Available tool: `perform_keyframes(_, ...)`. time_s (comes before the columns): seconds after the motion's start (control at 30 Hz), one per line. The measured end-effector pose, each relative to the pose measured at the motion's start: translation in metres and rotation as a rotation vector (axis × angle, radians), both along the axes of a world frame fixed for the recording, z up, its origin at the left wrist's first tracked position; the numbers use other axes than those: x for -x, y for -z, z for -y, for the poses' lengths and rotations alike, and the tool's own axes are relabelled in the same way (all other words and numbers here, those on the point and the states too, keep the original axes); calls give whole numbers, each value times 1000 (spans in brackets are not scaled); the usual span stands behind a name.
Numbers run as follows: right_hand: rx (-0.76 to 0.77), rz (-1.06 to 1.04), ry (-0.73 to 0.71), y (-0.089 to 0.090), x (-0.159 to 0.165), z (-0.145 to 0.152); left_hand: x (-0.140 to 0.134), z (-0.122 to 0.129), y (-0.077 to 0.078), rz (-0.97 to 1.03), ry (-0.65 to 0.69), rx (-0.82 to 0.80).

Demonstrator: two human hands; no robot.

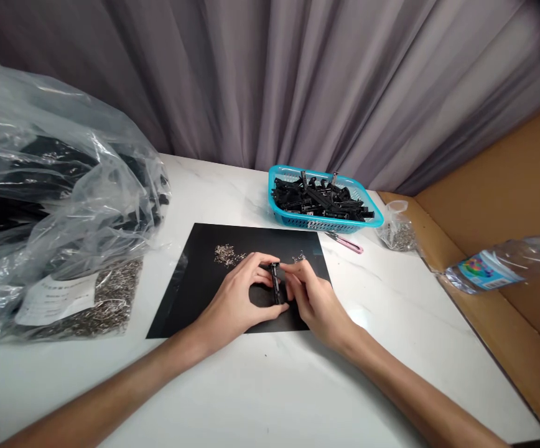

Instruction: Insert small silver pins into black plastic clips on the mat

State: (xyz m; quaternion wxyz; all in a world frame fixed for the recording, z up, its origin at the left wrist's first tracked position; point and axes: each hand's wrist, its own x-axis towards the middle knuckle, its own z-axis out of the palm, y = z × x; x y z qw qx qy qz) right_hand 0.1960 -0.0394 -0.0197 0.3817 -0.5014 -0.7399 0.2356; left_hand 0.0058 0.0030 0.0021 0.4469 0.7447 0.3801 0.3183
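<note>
Between the thumb and fingers of my left hand (239, 292) stands a narrow black plastic part (276, 285), gripped at its two ends. My right hand (316, 298) is closed, its fingertips at the part's upper end; whether a small piece is pinched there is too small to make out. Both hands are over a black mat (181, 298). On the mat beyond my left hand lies a pile of tiny metal pieces (226, 254). A smaller scatter of metal pieces (300, 256) lies just past my right hand.
A blue basket (277, 214) full of black plastic parts stands at the back. Beside it lie pink-handled snips (348, 244) and a small bag of metal pieces (400, 236). Large clear bags (111, 186) fill the left. A plastic bottle (494, 270) lies by a cardboard box (507, 180) at right.
</note>
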Motion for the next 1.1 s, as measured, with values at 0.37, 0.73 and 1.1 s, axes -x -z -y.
perform_keyframes(0.37, 5, -31, 0, 0, 3, 0, 0, 0, 5, -51, -2, -89)
perform_keyframes(0.73, 66, -184, -36, -3, 0, 0, 5, 0, 1, -43, -6, 13)
perform_keyframes(1.1, 95, -159, -75, -5, 1, 1, 3, 0, -1, -11, -42, -66)
